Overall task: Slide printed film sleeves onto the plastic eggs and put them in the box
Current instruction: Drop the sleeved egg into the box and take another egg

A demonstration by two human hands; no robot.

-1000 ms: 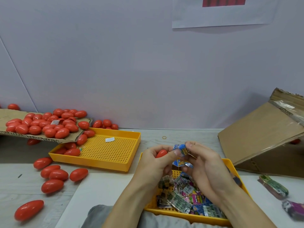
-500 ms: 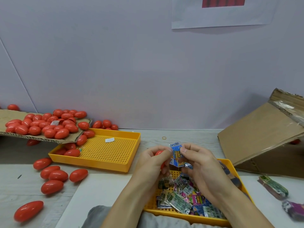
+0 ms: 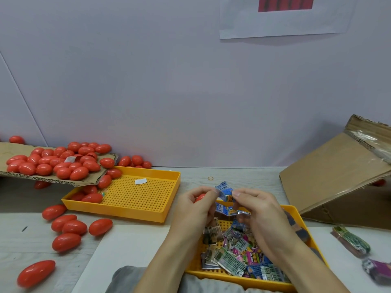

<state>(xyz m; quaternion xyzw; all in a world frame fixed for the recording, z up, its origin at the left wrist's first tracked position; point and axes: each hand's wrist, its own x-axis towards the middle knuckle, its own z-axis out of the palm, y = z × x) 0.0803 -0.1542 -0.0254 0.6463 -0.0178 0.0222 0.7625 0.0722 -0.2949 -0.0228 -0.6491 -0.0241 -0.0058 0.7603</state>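
Observation:
My left hand [image 3: 195, 205] curls round a red plastic egg [image 3: 200, 197], of which only a small part shows. Between my left fingertips and my right hand [image 3: 259, 210] I pinch a blue printed film sleeve [image 3: 224, 192] right beside the egg. More blue sleeves [image 3: 226, 210] hang just below it. Under both hands a yellow tray [image 3: 296, 216] holds several loose printed sleeves [image 3: 234, 252]. The cardboard box [image 3: 330, 176] lies tipped at the right.
A second yellow tray [image 3: 143, 208] at the left holds a few red eggs [image 3: 93, 197]. Several eggs [image 3: 55, 163] lie on a cardboard sheet and others [image 3: 69, 227] are loose on the table. Bundled sleeves [image 3: 352, 242] lie at the right. A rubber band [image 3: 211, 178] lies near the wall.
Both hands have stayed above the tray, working the blue sleeve at the egg's end. The egg sits deeper in my left hand and shows less.

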